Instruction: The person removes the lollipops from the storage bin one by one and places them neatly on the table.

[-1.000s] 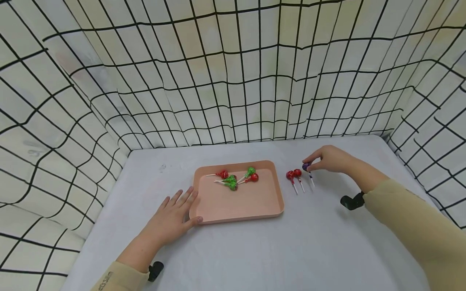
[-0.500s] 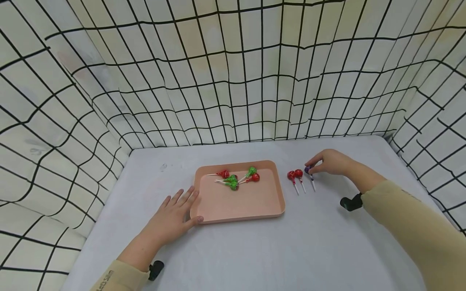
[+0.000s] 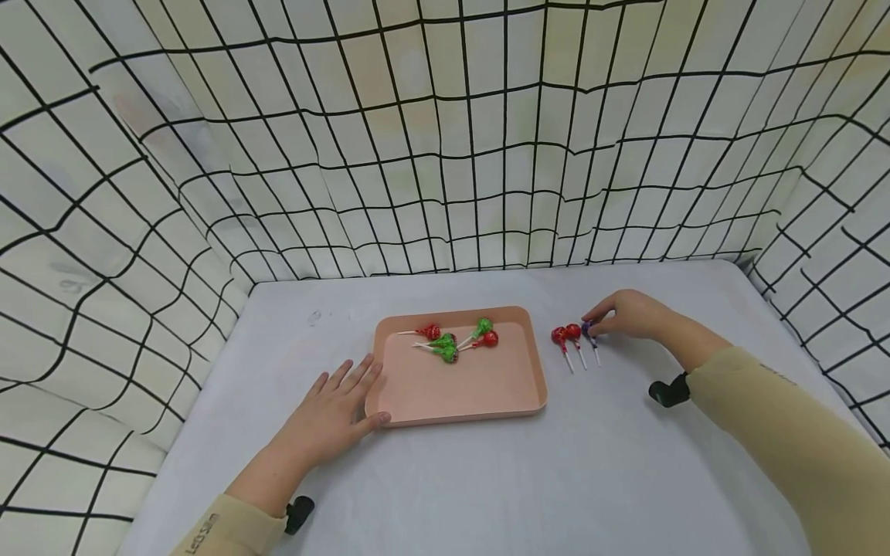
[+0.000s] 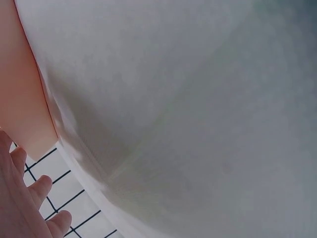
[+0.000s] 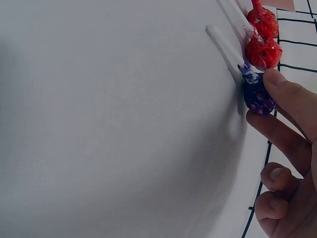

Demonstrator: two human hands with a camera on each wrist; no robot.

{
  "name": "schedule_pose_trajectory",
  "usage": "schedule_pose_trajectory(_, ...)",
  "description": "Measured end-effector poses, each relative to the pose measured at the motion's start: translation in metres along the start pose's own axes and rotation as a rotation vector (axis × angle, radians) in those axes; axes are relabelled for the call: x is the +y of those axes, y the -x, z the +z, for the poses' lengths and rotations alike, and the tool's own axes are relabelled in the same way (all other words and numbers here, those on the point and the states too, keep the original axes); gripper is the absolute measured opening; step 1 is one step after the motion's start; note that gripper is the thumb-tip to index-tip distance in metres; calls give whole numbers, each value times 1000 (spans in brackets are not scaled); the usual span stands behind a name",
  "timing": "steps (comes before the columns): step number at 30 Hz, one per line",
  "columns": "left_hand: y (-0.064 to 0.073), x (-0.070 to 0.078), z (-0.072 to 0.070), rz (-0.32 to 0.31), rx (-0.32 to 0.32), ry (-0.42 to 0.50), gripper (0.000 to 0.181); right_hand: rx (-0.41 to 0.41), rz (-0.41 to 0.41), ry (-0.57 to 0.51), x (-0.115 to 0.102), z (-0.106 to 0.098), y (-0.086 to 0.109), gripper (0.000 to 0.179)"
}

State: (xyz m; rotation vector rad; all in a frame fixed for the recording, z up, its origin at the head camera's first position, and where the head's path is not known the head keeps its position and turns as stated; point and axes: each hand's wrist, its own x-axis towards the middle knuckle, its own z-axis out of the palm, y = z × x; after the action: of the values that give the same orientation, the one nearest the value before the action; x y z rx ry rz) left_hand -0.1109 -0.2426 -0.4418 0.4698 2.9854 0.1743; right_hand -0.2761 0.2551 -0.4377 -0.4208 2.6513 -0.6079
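Note:
Between thumb and forefinger, my right hand (image 3: 629, 315) pinches the head of a purple lollipop (image 5: 258, 94), its white stick pointing toward the near side. Just left of it lie two red lollipops (image 3: 559, 335) side by side on the white table. My left hand (image 3: 330, 417) rests with spread fingers at the left edge of a pink tray (image 3: 459, 394), its fingertips and thumb on the rim. Inside the tray, toward the back, are several lollipops: red ones (image 3: 490, 338) and green ones (image 3: 482, 327). In the left wrist view the tray and some fingers show at the left side.
A white cloth covers the table (image 3: 487, 486). Behind and at both sides stand white walls (image 3: 480, 154) with a black grid. A dark wrist device (image 3: 669, 391) sits under the right forearm and another (image 3: 299, 514) by the left.
My right hand has come down slightly with the purple lollipop, which now lies beside the red pair. The left hand holds its place on the tray.

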Motion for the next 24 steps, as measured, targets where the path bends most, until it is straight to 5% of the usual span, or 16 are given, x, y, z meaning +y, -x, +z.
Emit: schedule_pose_trajectory(24, 0, 2, -2, 4, 3, 11, 88, 15, 7, -2, 0, 1, 5, 41)
